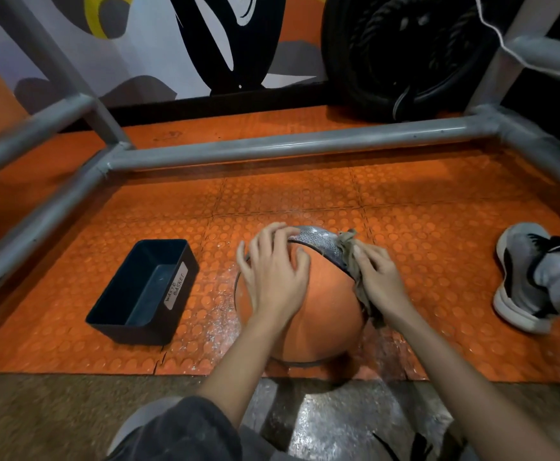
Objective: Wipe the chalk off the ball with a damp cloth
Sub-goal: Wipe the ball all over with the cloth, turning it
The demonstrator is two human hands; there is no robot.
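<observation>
Now, left grip (275, 274) spread atop the ball (325, 311); right grip (380, 277) pressed together, flat on the cloth (346, 242).

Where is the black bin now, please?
In the head view, the black bin sits on the orange floor, left of the ball, apart from it.

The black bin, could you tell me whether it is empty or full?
Empty: the bin shows a bare floor, with nothing visible inside.
</observation>
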